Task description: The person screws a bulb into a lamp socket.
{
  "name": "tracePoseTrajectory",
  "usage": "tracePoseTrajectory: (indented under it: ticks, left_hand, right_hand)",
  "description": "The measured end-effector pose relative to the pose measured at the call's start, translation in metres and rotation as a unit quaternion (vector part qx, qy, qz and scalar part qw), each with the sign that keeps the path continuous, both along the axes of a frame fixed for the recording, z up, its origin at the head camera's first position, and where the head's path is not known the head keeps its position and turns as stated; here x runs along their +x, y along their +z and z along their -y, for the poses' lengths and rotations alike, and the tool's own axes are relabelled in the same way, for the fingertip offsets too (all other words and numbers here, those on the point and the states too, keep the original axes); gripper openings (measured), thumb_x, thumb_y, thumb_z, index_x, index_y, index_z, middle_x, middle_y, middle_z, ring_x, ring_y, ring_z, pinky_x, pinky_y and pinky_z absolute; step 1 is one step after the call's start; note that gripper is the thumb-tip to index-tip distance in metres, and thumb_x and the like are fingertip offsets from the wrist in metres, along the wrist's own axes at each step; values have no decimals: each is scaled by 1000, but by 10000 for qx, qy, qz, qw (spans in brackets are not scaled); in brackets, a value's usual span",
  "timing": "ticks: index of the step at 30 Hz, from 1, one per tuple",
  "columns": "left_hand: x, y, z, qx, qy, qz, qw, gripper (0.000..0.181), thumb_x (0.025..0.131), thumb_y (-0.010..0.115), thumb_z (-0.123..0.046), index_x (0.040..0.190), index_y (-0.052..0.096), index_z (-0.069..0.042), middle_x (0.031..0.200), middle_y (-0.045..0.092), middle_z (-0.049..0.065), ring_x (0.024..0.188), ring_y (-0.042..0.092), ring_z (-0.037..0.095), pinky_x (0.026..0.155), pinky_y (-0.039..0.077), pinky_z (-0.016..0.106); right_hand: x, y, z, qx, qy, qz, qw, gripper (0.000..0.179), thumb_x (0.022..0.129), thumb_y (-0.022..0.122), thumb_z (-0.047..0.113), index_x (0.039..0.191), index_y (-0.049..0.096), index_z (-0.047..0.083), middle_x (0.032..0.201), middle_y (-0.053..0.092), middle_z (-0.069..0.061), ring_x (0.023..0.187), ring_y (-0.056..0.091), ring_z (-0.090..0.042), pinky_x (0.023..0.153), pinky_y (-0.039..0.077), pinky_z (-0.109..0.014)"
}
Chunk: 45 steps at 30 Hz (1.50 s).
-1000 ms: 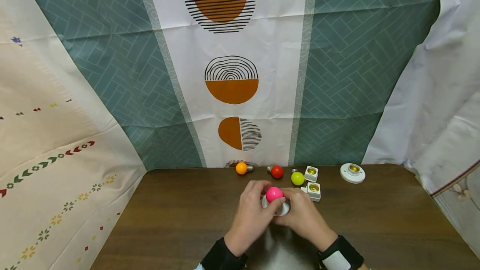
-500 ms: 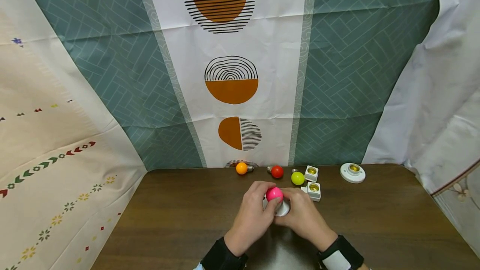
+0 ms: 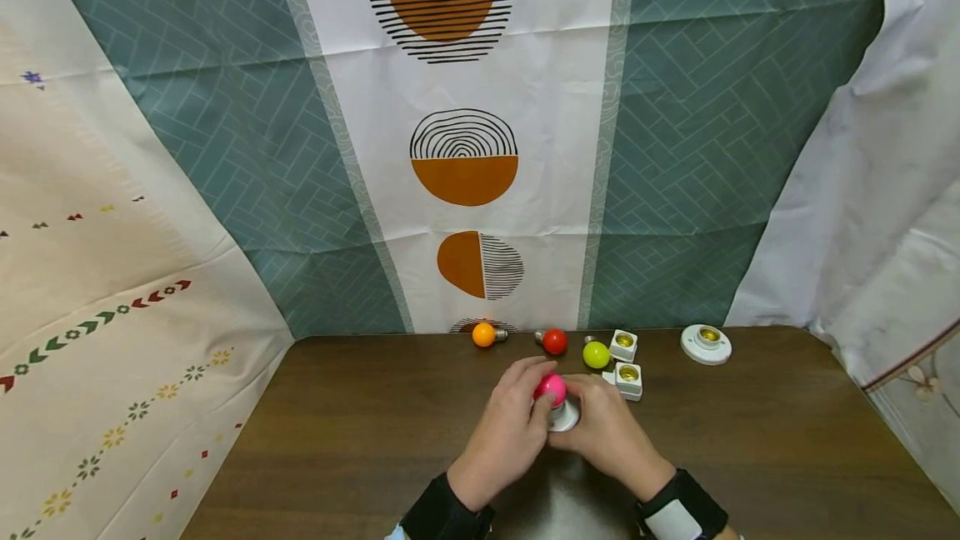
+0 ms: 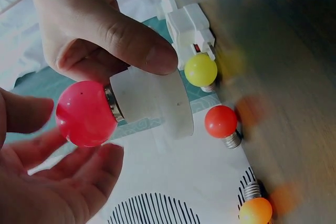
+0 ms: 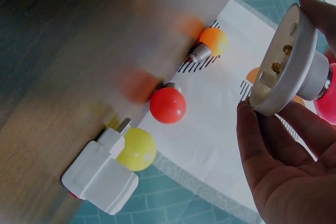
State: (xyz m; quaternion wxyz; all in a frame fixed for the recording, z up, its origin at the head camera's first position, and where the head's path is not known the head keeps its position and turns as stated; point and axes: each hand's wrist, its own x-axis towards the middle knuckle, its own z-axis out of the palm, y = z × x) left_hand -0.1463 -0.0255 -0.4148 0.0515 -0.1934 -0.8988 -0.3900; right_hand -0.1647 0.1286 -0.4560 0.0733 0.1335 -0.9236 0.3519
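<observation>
Over the table, both hands work on a pink light bulb (image 3: 551, 387) seated in a round white lamp holder (image 3: 564, 417). The left hand (image 3: 501, 432) has its curled fingers and thumb around the bulb's globe. On the other side, the right hand (image 3: 603, 432) grips the lamp holder by its wide base. The left wrist view shows the bulb (image 4: 86, 114) with a strip of its metal cap outside the holder's neck. In the right wrist view the holder (image 5: 294, 61) is tipped, its hollow underside and brass contacts facing the camera.
An orange bulb (image 3: 483, 335), a red bulb (image 3: 555, 342) and a yellow-green bulb (image 3: 596, 355) lie along the table's back edge. Beside them are two white square sockets, one behind (image 3: 624, 345) the other, and a second round lamp holder (image 3: 705, 345) farther right. Patterned cloth hangs behind.
The left thumb and fingers have shifted leftward around the bulb, uncovering more of the holder's neck. The right hand keeps its grip in nearly the same place.
</observation>
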Motion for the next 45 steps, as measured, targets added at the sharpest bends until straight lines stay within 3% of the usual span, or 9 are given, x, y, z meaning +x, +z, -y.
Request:
tracePoseTrajectory:
  ticks: [6, 10, 18, 28, 33, 39, 45]
  left_hand:
    - [2, 3, 0, 197, 787, 228, 9964, 46, 84, 67, -40, 125, 55, -21, 123, 52, -4, 106, 53, 12, 91, 51, 31]
    - [2, 2, 0, 198, 1051, 323, 9937, 51, 80, 70, -44, 122, 55, -19, 115, 54, -3, 99, 54, 14, 85, 52, 28]
    - [1, 0, -1, 236, 931, 265, 9950, 43, 80, 72, -38, 116, 57, -19, 107, 57, -6, 92, 54, 10, 79, 51, 22]
    - [1, 1, -7, 57, 389, -9, 9992, 30, 89, 63, -24, 118, 59, -15, 115, 56, -5, 102, 53, 8, 91, 50, 28]
    - [2, 0, -6, -52, 157, 73, 9998, 32, 91, 60, -18, 123, 55, -18, 120, 54, -5, 105, 53, 8, 94, 49, 29]
    - [0, -1, -7, 220, 580, 382, 9973, 46, 84, 68, -37, 124, 53, -20, 118, 53, -6, 102, 53, 8, 88, 52, 27]
    - [0, -3, -7, 292, 868, 514, 9945, 47, 79, 72, -40, 119, 55, -21, 111, 55, -7, 96, 54, 8, 84, 53, 26]
  right_hand:
    - [-1, 1, 1, -26, 30, 113, 9999, 62, 53, 90, 38, 109, 67, 24, 104, 66, 11, 95, 59, -10, 84, 54, -34]
    - [-1, 1, 1, -34, 35, 213, 9998, 63, 53, 90, 38, 110, 66, 25, 104, 66, 10, 94, 59, -11, 82, 55, -35]
    - [-1, 1, 1, -51, 25, 250, 9997, 64, 53, 90, 38, 111, 67, 24, 105, 66, 10, 96, 59, -12, 84, 54, -36]
    - [-1, -1, -2, -60, -3, -184, 9998, 60, 53, 91, 34, 108, 69, 22, 102, 67, 13, 93, 59, -6, 83, 54, -30]
    - [0, -2, -4, -1, -36, -166, 9999, 60, 54, 90, 34, 108, 68, 23, 102, 67, 14, 93, 59, -5, 84, 53, -30]
    - [0, -1, -4, 25, -48, -146, 9999, 57, 54, 90, 37, 105, 68, 25, 98, 66, 15, 90, 58, -4, 83, 54, -28]
    - [-1, -1, -3, -22, -37, -98, 9999, 56, 54, 90, 36, 105, 68, 27, 98, 66, 15, 90, 58, -5, 83, 54, -31]
